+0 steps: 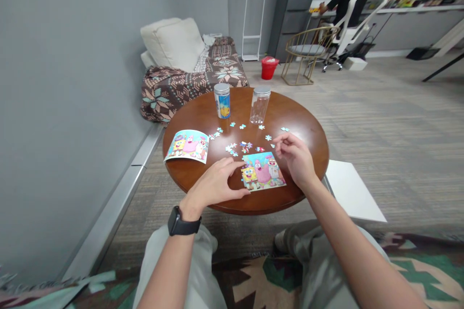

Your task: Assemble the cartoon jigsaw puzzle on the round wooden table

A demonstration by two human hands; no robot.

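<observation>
A partly assembled cartoon jigsaw puzzle (264,172) lies flat near the front of the round wooden table (290,113). My left hand (217,181) rests at its left side, thumb and index finger spread apart along that edge. Just above the puzzle's right side is my right hand (295,157), its fingers curled together; anything between the fingertips is too small to make out. Loose puzzle pieces (246,145) are scattered beyond the puzzle, with another piece (268,137) close to my right fingertips. A curved picture sheet (188,146) with the same cartoon characters sits to the left.
Toward the table's back stand a labelled jar (222,101) and a clear lidded jar (259,106). Beyond are a patterned-cloth sofa (195,82), a red bin (268,67) and a gold chair (308,50). A person (350,2) sits at the far counter.
</observation>
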